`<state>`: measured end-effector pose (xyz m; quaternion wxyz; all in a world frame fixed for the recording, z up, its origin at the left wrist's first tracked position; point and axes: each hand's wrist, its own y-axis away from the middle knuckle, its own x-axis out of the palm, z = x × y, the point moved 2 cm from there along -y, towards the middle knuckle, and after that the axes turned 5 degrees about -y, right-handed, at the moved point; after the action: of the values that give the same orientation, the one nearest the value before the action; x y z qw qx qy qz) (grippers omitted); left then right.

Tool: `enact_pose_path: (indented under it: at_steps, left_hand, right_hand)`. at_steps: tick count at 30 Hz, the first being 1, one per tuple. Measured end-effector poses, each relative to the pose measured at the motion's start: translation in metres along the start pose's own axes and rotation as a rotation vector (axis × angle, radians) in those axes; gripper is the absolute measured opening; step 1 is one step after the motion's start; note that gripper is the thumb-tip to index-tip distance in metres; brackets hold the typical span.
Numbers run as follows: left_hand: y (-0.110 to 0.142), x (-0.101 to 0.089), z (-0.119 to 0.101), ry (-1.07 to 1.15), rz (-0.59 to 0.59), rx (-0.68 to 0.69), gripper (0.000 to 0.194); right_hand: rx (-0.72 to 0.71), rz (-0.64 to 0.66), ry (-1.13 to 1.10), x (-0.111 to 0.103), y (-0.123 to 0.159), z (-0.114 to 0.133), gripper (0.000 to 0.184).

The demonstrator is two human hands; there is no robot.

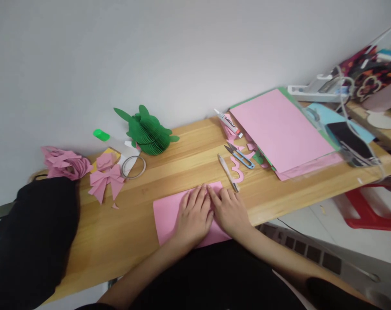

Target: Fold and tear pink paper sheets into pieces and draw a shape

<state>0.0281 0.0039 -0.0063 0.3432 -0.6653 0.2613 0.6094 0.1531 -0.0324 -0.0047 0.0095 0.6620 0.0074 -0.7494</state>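
A pink sheet of paper (pixel 166 213) lies flat on the wooden table (pixel 124 232) just in front of me. My left hand (pixel 193 217) rests on it palm down, fingers stretched and close together. My right hand (pixel 229 211) lies beside it on the sheet's right part, fingers flat and pointing toward the left hand's fingertips. Neither hand holds anything. Just beyond the right hand lie a thin white pen-like tool (pixel 228 172), a curved pink cut-out (pixel 237 168) and small blue-handled snips (pixel 240 157).
A stack of pink sheets (pixel 279 129) lies at the right with a glue tube (pixel 228 122). At the back stand a green paper figure (pixel 148 131), a tape ring (pixel 133 166), pink bows (pixel 105 180) and pink scraps (pixel 64 161). A black bag (pixel 30 241) covers the left end. A red stool (pixel 370 211) stands on the floor.
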Motion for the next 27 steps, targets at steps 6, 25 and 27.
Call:
enact_pose_path:
  at_steps: [6, 25, 27]
  left_hand:
    - [0.0004, 0.0012, 0.0005, 0.002, 0.012, 0.000, 0.047]
    - [-0.0005, -0.0004, 0.0008, -0.051, 0.055, 0.018, 0.046]
    - [-0.0040, -0.0032, 0.0026, -0.049, 0.096, 0.034, 0.051]
  right_hand:
    - [0.025, -0.017, -0.004, 0.0003, 0.0003, -0.0013, 0.051]
    - [0.168, -0.117, 0.017, -0.0002, 0.0054, -0.0033, 0.050]
    - [0.163, -0.105, 0.019, -0.0006, 0.0049, -0.0034, 0.051]
